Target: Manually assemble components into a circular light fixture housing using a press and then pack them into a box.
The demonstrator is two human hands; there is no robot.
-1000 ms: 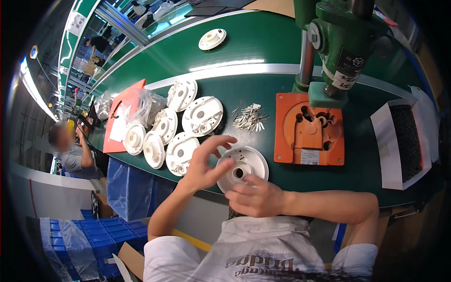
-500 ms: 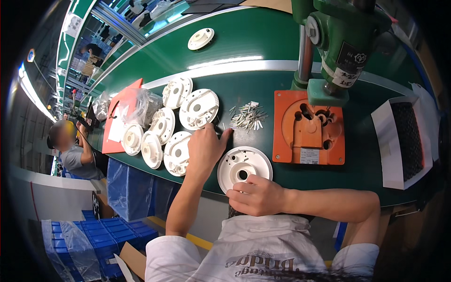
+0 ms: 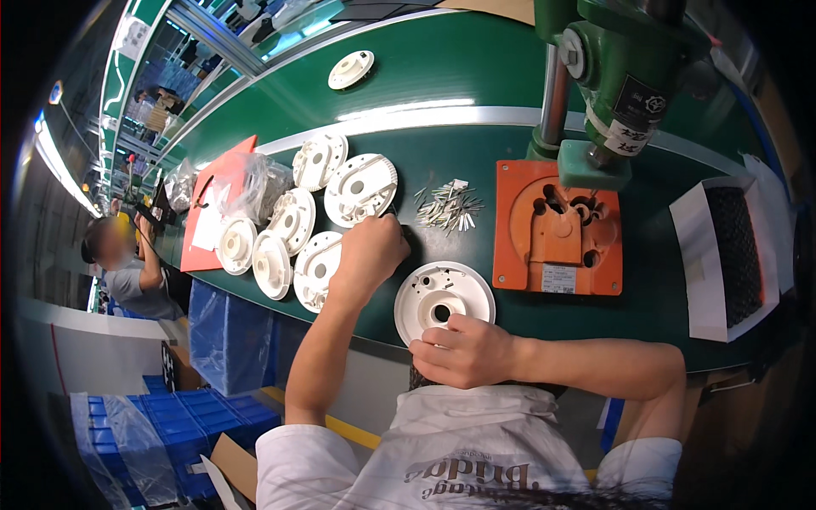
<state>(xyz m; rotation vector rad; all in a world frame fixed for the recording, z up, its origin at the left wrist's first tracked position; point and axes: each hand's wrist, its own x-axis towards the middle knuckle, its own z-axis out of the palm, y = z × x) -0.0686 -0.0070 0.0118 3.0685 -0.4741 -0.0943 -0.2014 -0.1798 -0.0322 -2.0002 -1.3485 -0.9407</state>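
The person sat at a green bench (image 3: 476, 76) under a fisheye view that bent every edge near the rim. The right hand (image 3: 463, 350) lay on the near edge of a round white plastic disc (image 3: 444, 299), fingers curled over its rim and gripping it against the bench; the disc lay flat, hole in the centre, just in front of the orange fixture plate (image 3: 557, 229). The near part of the disc was hidden under that hand.

The left hand (image 3: 370, 251) reached forward, loosely closed, fingertips pointed down at the bench just left of a small heap of metal pins (image 3: 449, 206). Whether it held a pin could not be told: the fingertips were turned away and covered by the back of the hand.

To the left of that hand, a cluster of similar white discs (image 3: 293, 225) overlapped one another, some tilted, their count hard to settle where they overlapped. One further white disc (image 3: 351, 70) sat alone, well apart, at the far side of the bench. A clear plastic bag (image 3: 255, 183) lay crumpled on a red tray (image 3: 212, 212), its contents not readable.

The green press (image 3: 616, 76) stood over the fixture plate, its top cut off by the frame. At the right, a dark tray on white paper (image 3: 731, 255) was partly lost in the dark rim. Another person (image 3: 127, 263) stood at the far left, largely cut off.
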